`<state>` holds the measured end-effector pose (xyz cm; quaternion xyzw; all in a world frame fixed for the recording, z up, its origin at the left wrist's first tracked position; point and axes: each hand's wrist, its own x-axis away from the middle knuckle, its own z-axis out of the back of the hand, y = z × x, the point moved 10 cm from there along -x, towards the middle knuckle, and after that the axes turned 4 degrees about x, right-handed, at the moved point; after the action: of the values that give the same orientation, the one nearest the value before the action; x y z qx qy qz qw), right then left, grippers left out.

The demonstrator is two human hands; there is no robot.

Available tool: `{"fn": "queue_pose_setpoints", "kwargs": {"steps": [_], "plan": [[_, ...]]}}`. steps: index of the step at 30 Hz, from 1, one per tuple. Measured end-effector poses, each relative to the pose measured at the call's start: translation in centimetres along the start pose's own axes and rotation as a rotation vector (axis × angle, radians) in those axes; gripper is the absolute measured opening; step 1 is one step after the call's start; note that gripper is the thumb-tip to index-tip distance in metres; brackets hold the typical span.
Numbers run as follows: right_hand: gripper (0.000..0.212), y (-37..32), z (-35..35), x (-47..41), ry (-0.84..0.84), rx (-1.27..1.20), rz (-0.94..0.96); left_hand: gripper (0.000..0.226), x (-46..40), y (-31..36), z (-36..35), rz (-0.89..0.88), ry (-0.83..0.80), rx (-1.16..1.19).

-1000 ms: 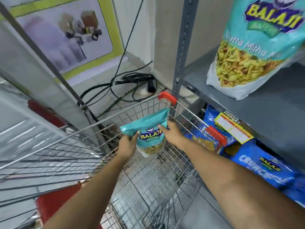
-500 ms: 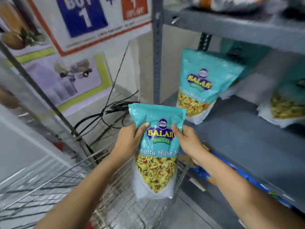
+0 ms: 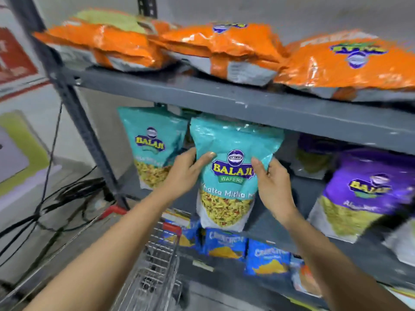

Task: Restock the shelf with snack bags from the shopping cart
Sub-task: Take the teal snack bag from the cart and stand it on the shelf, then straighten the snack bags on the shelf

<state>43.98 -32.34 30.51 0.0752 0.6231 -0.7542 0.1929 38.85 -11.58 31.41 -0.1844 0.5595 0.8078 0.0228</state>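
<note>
We take the teal bag (image 3: 233, 176) in our hands as the landmark; it is upright in front of the middle tier of the grey shelf (image 3: 224, 102), its top edge just under the upper board, its bottom hanging over the front edge of the middle board, and we cannot tell whether it rests on that board. Far left of it, black cables (image 3: 56, 198) lie on the floor by the wall. Nearer left, just beside it and further back on the same tier, a second teal bag (image 3: 150, 149) stands upright with "BALAJI" on its front. Our left hand (image 3: 184, 169) grips the landmark's left edge, thumb across the front. The bag's front reads "BALAJI WAFERS" under a round blue emblem, then "Khatta Mitha", with yellow mix showing through the clear lower part. Below it is the wire shopping cart (image 3: 155, 265) with a red corner; blue bags (image 3: 226, 243) lettered "CRUNCHEM", blurred, stand on the lower tier. Above the landmark, orange bags (image 3: 215, 46) lie flat on the top tier. Our right hand (image 3: 271, 185) holds the landmark's right edge, thumb on the front. Right of it, on the same tier, a purple bag (image 3: 363, 189) carries the "BALAJI" badge; its lower lettering is too blurred to read.
</note>
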Motion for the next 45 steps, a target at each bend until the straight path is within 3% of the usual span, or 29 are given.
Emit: {"fn": "queue_pose_setpoints", "kwargs": {"steps": [4, 8, 12, 16, 21, 24, 26, 29, 31, 35, 45], "plan": [[0.02, 1.4, 2.8, -1.9, 0.089, 0.079, 0.024, 0.025, -3.8, -1.7, -3.9, 0.014, -0.041, 0.114], [0.019, 5.1, 3.3, -3.1, 0.142, 0.154, -0.036, 0.045, -5.5, -4.7, -6.2, 0.081, -0.017, 0.182], [0.029, 7.6, 3.5, -2.9, 0.174, 0.097, -0.05, 0.029, -5.7, -6.3, -7.2, 0.127, 0.043, 0.293], [0.036, 9.7, 2.5, -2.5, 0.046, -0.079, -0.104, 0.032, -3.7, -7.2, -5.1, 0.145, 0.142, 0.241], [0.082, 14.8, -0.3, 0.1, -0.189, -0.118, -0.29, 0.009, 3.7, -13.3, 1.8, 0.198, 0.398, 0.096], [0.098, 17.6, -1.4, 1.3, -0.255, -0.051, -0.397, 0.026, 8.9, -17.5, 7.2, 0.241, 0.586, -0.028], [0.105, 18.9, -1.5, 1.6, -0.254, 0.006, -0.428, 0.055, 10.3, -19.4, 9.8, 0.277, 0.626, -0.079], [0.115, 19.4, -1.7, 1.7, -0.233, 0.059, -0.439, 0.116, 8.5, -21.4, 10.6, 0.338, 0.498, -0.154], [0.114, 19.4, -1.7, 1.8, -0.217, 0.061, -0.448, 0.134, 7.0, -21.9, 10.1, 0.348, 0.454, -0.179], [0.099, 19.2, -1.5, 2.0, -0.195, 0.057, -0.467, 0.122, 6.2, -22.4, 10.3, 0.341, 0.534, -0.182], [0.095, 20.0, -1.1, 2.8, -0.197, 0.098, -0.486, 0.111, 6.6, -21.5, 10.4, 0.283, 0.583, -0.185]]}}
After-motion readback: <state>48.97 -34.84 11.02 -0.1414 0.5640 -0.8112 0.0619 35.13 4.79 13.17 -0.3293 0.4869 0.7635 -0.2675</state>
